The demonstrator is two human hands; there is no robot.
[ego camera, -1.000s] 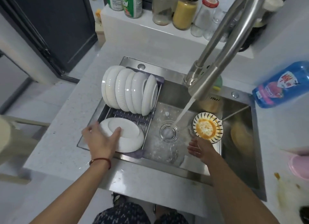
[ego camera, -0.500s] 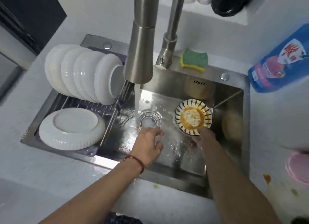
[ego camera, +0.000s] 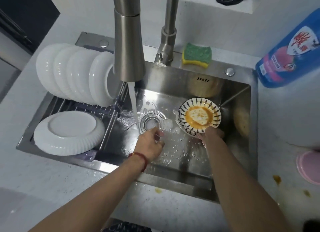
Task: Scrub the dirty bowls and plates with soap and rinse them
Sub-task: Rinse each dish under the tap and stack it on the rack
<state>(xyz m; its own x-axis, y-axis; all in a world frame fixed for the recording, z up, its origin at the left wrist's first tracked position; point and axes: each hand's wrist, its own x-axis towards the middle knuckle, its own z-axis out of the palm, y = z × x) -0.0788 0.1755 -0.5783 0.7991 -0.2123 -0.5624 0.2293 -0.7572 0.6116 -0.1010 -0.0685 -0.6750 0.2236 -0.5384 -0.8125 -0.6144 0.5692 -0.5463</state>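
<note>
Two hands work low in the sink (ego camera: 242, 96), and both are wet. Our right hand (ego camera: 210, 135) grips the near rim of the striped plate (ego camera: 200, 117), fingers curled under it, the plate tilted and smeared orange, near the sink's right wall. Our left hand (ego camera: 150, 145) hovers loosely curled and empty at the water stream (ego camera: 134, 107), just by the drain (ego camera: 151, 123).

A one-handed hold on a slick rim is the weak point: we judge the plate could slip and knock the steel floor. Tipping it under the tap (ego camera: 129, 46) could splash sauce toward the clean white plates (ego camera: 74, 76) racked along the sink's left edge. The sponge (ego camera: 197, 56) on the far rim and the soap bottle (ego camera: 290, 48) on the bench at the right both need a reach across.
</note>
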